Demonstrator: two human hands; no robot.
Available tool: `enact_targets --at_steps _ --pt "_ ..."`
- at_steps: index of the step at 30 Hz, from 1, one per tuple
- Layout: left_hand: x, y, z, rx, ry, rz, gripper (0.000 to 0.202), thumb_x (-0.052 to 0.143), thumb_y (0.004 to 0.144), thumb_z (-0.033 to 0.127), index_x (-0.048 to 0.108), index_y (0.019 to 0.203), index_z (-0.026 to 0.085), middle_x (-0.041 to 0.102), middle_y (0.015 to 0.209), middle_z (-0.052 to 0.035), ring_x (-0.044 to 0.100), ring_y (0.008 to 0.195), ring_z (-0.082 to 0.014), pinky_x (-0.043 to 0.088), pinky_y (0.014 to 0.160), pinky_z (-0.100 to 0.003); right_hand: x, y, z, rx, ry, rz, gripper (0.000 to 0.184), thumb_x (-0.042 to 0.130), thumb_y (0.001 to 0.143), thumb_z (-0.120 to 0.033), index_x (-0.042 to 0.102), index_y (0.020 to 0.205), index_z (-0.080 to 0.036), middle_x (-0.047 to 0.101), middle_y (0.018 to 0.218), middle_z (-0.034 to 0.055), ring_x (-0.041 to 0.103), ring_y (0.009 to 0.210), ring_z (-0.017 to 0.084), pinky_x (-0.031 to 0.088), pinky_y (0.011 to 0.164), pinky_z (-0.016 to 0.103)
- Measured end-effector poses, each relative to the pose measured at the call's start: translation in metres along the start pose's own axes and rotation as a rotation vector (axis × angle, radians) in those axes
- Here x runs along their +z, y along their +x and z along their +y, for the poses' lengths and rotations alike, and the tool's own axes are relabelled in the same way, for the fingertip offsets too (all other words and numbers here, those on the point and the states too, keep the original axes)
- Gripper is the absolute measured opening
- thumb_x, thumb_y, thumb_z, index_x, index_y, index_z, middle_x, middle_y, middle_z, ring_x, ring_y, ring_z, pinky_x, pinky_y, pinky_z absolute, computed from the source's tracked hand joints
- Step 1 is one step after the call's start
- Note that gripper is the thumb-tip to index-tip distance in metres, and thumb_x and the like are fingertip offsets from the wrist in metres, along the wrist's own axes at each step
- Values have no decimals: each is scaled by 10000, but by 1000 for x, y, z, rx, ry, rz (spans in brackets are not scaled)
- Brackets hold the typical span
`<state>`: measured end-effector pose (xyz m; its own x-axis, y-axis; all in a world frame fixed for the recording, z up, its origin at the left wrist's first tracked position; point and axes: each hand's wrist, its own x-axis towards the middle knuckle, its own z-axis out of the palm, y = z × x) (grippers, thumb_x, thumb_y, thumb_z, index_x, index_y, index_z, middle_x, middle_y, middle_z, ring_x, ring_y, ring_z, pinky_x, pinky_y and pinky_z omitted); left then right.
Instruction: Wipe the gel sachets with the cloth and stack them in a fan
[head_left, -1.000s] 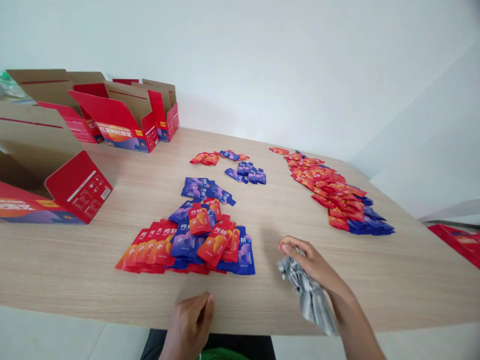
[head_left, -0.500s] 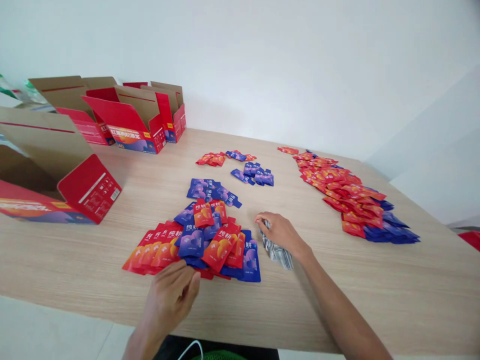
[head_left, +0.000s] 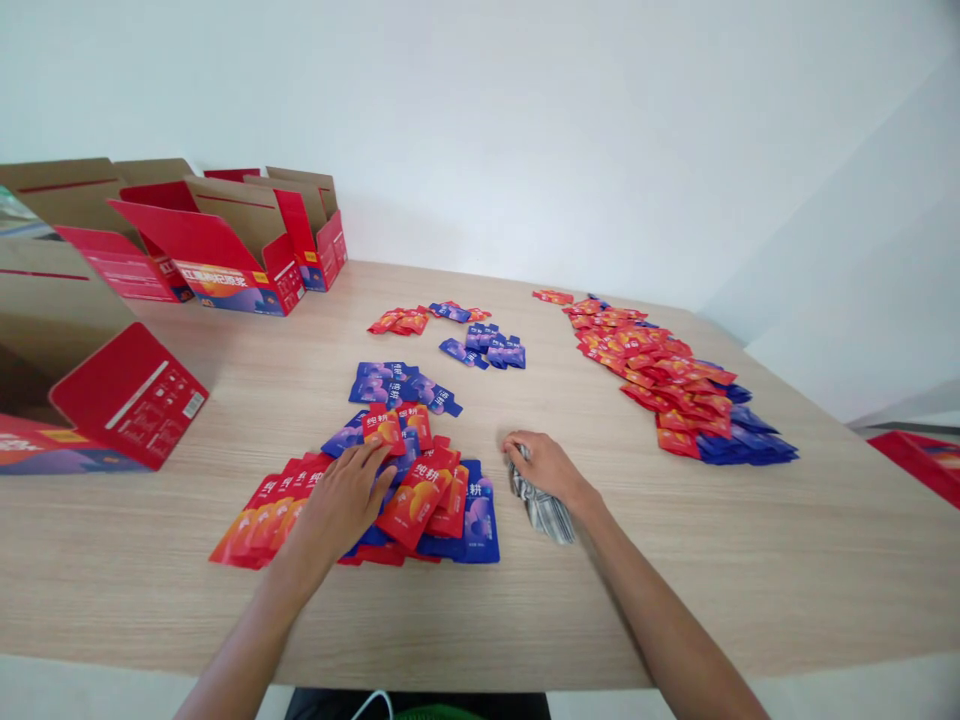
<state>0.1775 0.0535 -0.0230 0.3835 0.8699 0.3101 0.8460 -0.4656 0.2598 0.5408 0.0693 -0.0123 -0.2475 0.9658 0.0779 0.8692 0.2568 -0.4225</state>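
Grey cloth (head_left: 547, 512) stays grasped in our right hand (head_left: 541, 462) on the table (head_left: 510, 630), just beside the pouches (head_left: 411, 500), while our left hand (head_left: 345, 497), loosely curled half a second ago, now spreads unclenched over them, so we have a hand at each.

The bench (head_left: 525, 620) has a pale wood-grain top. Open red cartons (head_left: 240, 285) with brown insides stand along its left side. Near the front lies a mixed pile of red and blue pouches (head_left: 420, 495), with blue pouches (head_left: 405, 385) just behind it and small clusters (head_left: 487, 345) farther back. A long heap of pouches (head_left: 645, 365) covers part of the right side; a crumpled striped cloth (head_left: 546, 513) lies between.
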Motion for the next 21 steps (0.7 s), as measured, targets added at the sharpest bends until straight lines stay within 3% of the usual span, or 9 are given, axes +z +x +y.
enact_targets --at_steps 9,16,21 --pt "-23 -22 10 131 -75 108 462 324 1171 454 705 1035 232 784 1036 -81 747 974 -266 629 884 -401 4 0 6 3 36 11 291 500 1038 -247 776 952 -214 826 978 71 749 939 221 517 911 298" --pt "-27 -35 13 155 -82 177 403 359 1174 431 704 1091 241 792 1092 -69 769 1041 -254 623 937 -380 2 1 4 8 70 9 278 526 1025 -256 793 957 -219 835 959 58 756 931 218 525 893 292" --pt "-29 -53 16 154 -113 263 256 467 1144 294 717 1174 250 780 1199 -79 756 1126 -249 603 1019 -390 -8 7 6 -11 103 -33 283 520 1000 -215 803 995 -210 846 945 31 775 877 196 543 858 277"
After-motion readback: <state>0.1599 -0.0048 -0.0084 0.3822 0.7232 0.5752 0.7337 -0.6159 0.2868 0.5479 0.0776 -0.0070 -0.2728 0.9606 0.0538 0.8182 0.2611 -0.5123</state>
